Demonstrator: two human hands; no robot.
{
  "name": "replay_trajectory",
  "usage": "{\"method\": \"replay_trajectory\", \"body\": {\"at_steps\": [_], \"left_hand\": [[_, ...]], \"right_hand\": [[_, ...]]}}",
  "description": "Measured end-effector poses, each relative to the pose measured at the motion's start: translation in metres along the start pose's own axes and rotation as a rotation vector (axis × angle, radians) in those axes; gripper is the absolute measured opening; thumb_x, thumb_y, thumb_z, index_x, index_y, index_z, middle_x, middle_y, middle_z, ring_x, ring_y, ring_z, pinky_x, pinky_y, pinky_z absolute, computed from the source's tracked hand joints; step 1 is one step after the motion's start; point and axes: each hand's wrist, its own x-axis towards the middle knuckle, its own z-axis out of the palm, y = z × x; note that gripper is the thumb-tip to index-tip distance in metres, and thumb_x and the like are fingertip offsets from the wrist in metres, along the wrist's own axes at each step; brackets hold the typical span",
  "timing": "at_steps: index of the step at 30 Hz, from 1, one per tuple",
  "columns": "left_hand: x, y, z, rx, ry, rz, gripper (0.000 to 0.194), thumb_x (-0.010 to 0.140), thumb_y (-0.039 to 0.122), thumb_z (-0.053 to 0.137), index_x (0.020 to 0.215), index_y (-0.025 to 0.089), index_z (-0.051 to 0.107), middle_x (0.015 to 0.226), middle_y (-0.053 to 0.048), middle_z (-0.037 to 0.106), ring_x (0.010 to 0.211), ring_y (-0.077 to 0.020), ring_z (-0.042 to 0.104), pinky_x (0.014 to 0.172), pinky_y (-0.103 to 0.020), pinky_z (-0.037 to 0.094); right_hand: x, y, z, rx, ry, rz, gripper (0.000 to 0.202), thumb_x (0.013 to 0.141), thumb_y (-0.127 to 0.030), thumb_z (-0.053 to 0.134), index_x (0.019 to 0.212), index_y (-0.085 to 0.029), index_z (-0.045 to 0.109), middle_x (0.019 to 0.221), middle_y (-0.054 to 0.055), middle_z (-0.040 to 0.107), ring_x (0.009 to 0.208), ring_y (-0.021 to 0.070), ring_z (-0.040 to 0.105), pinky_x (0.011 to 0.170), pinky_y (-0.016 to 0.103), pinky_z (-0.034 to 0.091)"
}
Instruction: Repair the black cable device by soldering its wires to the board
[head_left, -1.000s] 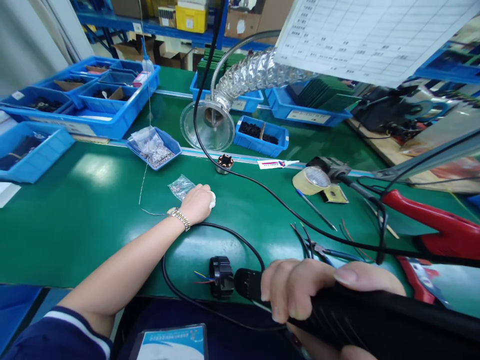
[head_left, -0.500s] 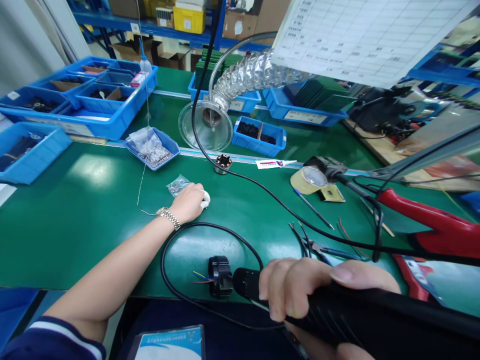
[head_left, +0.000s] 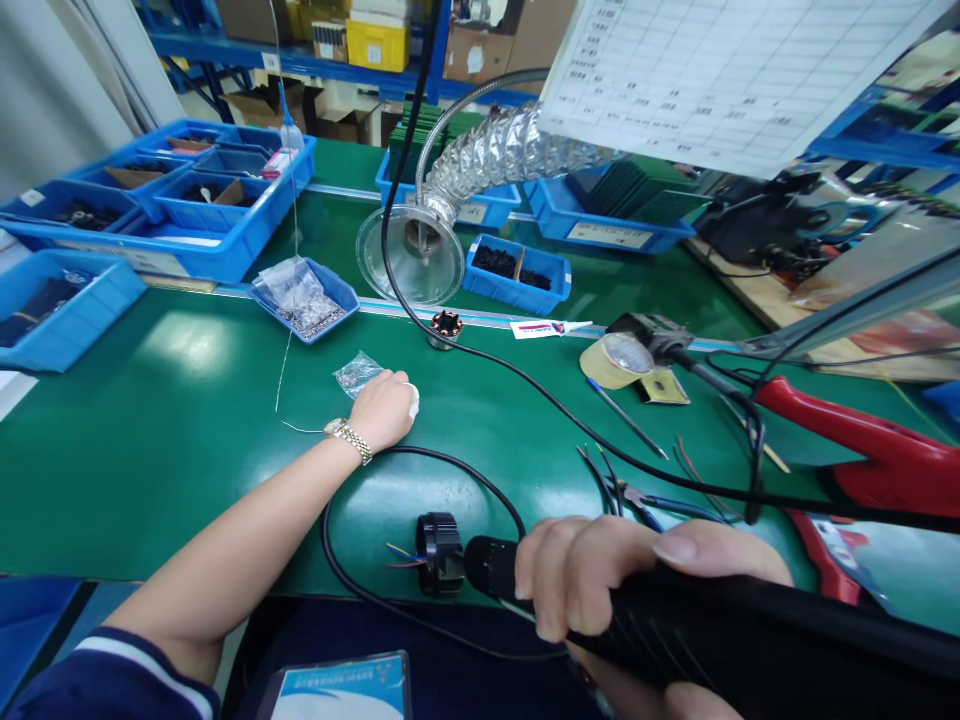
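Note:
My left hand point(head_left: 382, 410) is closed on the green bench top beside a small clear plastic bag point(head_left: 358, 374). White covers show at its fingertips, and whatever they pinch is hidden. My right hand point(head_left: 600, 570) wraps round a long black handle point(head_left: 757, 640) in the foreground, its tip pointing left. Just off that tip, a black ring-shaped housing point(head_left: 440, 553) with thin coloured wires stands at the bench's near edge. A black cable point(head_left: 465, 463) loops around the housing. Farther back, a copper-wound motor stator point(head_left: 446, 328) stands upright.
Blue parts bins point(head_left: 247, 240) line the left and back, with a tray of small metal parts point(head_left: 319, 310). A fume duct point(head_left: 487, 160) hangs over the middle. Pliers point(head_left: 645, 500), tape point(head_left: 616, 360) and a red-handled tool point(head_left: 855, 440) lie right. Another cable crosses the view.
My left hand has shifted slightly right and turned, and less of its white-covered fingertips shows. My right hand and the black handle have hardly moved.

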Motion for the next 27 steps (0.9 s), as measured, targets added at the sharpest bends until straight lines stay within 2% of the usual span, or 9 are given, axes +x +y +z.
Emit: {"method": "replay_trajectory", "body": {"at_steps": [5, 10, 14, 19, 24, 27], "left_hand": [[0.000, -0.016, -0.019, -0.211, 0.035, -0.104, 0.016, 0.075, 0.018, 0.049, 0.074, 0.015, 0.065, 0.079, -0.007, 0.066, 0.076, -0.0209, 0.059, 0.072, -0.032, 0.044], [-0.015, -0.029, -0.029, -0.532, 0.018, -0.158, 0.017, 0.075, 0.023, 0.052, 0.085, 0.014, 0.062, 0.075, -0.004, 0.068, 0.066, -0.0162, 0.063, 0.062, -0.027, 0.049], [-0.035, -0.030, -0.028, -0.746, 0.001, -0.156, 0.022, 0.078, 0.028, 0.052, 0.091, 0.013, 0.064, 0.084, -0.005, 0.070, 0.078, -0.0160, 0.064, 0.076, -0.029, 0.051], [-0.058, -0.025, -0.025, -1.267, -0.100, -0.272, 0.024, 0.069, 0.021, 0.066, 0.093, 0.016, 0.068, 0.088, -0.005, 0.070, 0.082, -0.0157, 0.064, 0.086, -0.033, 0.048], [-0.066, -0.023, -0.023, -1.362, -0.137, -0.324, 0.024, 0.068, 0.018, 0.069, 0.092, 0.015, 0.068, 0.085, -0.005, 0.071, 0.080, -0.0153, 0.064, 0.086, -0.035, 0.048], [-0.067, -0.023, -0.022, -1.393, -0.143, -0.328, 0.023, 0.068, 0.019, 0.070, 0.091, 0.015, 0.068, 0.083, -0.005, 0.071, 0.077, -0.0149, 0.065, 0.083, -0.033, 0.049]], "right_hand": [[0.000, 0.001, 0.001, 0.008, 0.007, -0.032, 0.033, 0.079, -0.041, 0.059, 0.107, -0.034, 0.045, 0.066, -0.003, 0.054, 0.053, 0.0153, 0.056, 0.054, 0.034, 0.049], [0.001, 0.001, 0.000, -0.008, -0.002, -0.009, 0.031, 0.080, -0.039, 0.059, 0.107, -0.035, 0.045, 0.066, -0.004, 0.055, 0.052, 0.0147, 0.056, 0.055, 0.034, 0.050], [0.001, 0.000, 0.000, -0.004, -0.017, -0.021, 0.034, 0.078, -0.041, 0.059, 0.108, -0.034, 0.044, 0.066, -0.003, 0.054, 0.053, 0.0149, 0.056, 0.055, 0.034, 0.050], [0.002, -0.001, 0.000, -0.001, -0.019, -0.002, 0.035, 0.076, -0.042, 0.061, 0.107, -0.035, 0.046, 0.066, -0.002, 0.055, 0.054, 0.0165, 0.056, 0.055, 0.036, 0.050], [0.001, -0.002, 0.002, -0.005, 0.037, 0.032, 0.031, 0.077, -0.039, 0.063, 0.104, -0.035, 0.048, 0.064, -0.003, 0.056, 0.051, 0.0163, 0.057, 0.054, 0.035, 0.049], [0.001, -0.001, 0.001, 0.004, 0.025, 0.036, 0.031, 0.077, -0.039, 0.063, 0.105, -0.036, 0.048, 0.064, -0.003, 0.056, 0.052, 0.0163, 0.057, 0.055, 0.035, 0.049]]}}
